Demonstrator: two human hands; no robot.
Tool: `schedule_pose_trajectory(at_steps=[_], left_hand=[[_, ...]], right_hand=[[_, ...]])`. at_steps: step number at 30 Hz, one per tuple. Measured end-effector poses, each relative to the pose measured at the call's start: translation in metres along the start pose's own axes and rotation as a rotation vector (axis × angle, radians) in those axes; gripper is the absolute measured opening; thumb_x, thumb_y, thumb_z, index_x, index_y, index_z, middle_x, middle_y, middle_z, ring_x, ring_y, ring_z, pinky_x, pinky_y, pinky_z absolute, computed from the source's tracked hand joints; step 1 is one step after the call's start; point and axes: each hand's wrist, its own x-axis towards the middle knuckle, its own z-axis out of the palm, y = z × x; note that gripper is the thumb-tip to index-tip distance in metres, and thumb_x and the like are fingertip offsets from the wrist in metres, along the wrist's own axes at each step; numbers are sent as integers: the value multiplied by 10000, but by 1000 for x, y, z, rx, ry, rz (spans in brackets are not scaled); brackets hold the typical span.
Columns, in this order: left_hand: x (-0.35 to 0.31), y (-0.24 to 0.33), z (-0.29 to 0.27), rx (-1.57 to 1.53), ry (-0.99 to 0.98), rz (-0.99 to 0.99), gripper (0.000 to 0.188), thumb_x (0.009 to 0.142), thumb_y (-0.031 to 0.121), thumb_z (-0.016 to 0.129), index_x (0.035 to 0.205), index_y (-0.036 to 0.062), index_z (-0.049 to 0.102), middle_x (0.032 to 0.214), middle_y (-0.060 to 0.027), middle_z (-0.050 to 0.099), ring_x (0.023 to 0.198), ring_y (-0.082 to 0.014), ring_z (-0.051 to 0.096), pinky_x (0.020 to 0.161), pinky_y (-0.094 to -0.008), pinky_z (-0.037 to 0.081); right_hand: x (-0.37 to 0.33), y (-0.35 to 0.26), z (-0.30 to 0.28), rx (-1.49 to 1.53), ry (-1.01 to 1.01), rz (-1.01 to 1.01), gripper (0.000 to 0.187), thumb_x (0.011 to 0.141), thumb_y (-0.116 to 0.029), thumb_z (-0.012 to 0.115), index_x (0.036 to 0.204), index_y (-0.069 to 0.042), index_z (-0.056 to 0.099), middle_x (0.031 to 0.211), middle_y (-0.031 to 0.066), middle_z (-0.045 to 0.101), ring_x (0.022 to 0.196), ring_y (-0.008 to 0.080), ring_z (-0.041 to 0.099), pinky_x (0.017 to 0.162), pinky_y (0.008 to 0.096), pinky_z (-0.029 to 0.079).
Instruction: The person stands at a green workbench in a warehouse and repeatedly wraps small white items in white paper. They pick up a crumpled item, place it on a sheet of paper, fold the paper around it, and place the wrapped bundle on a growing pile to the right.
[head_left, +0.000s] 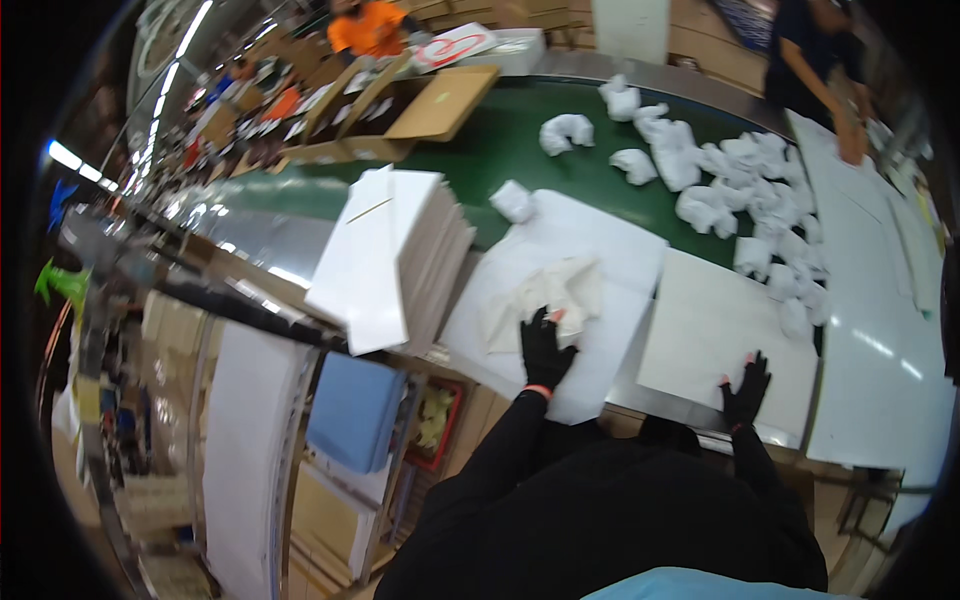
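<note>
My left hand (546,350), in a black fingerless glove, rests with fingers apart on the edge of a crumpled cream cloth (555,290). Whether it is cloth or soft paper is hard to tell. Beneath it lies a large white sheet (610,245), set at an angle on the work surface. My right hand (746,390), gloved the same way, lies spread on the near right part of a flat off-white board (715,330).
Left of the sheet stands a stack of white boxes or boards (410,260). Crumpled white paper wads (720,180) cover the green conveyor belt (440,160). An open carton (430,110) sits farther back. A co-worker's hand (850,140) touches a long white panel (865,300) at right.
</note>
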Motion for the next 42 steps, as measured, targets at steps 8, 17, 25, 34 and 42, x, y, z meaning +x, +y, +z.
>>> schedule_pose_trajectory(at_steps=[8, 17, 25, 34, 42], left_hand=[[7, 5, -4, -38, -56, -17, 773, 589, 191, 820, 1289, 155, 494, 1292, -182, 510, 1227, -363, 461, 1054, -547, 292], [8, 17, -11, 13, -28, 11, 658, 636, 168, 783, 1233, 91, 517, 1241, -169, 550, 1160, -346, 508, 1022, -474, 328], [4, 8, -3, -27, -12, 0, 745, 606, 188, 812, 1282, 145, 500, 1280, -186, 512, 1194, -351, 482, 1031, -512, 311], [6, 17, -11, 20, -1, 6, 673, 643, 166, 800, 1250, 106, 518, 1232, -177, 553, 1160, -342, 512, 1017, -458, 349], [5, 13, -7, -15, -18, -10, 722, 613, 160, 808, 1266, 129, 502, 1277, -192, 519, 1155, -376, 499, 1003, -485, 348]], right_hand=[[-9, 8, -1, 22, -11, 30, 788, 856, -358, 643, 1486, -62, 275, 1548, 174, 247, 1447, 358, 176, 1159, 536, 110], [-6, 6, -4, 13, 7, 30, 792, 844, -362, 653, 1480, -59, 292, 1540, 173, 266, 1435, 365, 198, 1158, 532, 131], [-7, 6, -4, 5, 25, 18, 800, 840, -375, 661, 1478, -60, 295, 1535, 185, 271, 1430, 365, 216, 1155, 538, 138], [-7, 9, -1, 9, 0, 31, 807, 842, -376, 661, 1480, -51, 289, 1535, 182, 274, 1435, 357, 207, 1158, 532, 126], [-3, 3, -8, 9, -46, 58, 809, 843, -368, 661, 1483, -53, 279, 1543, 168, 259, 1444, 350, 180, 1165, 520, 112]])
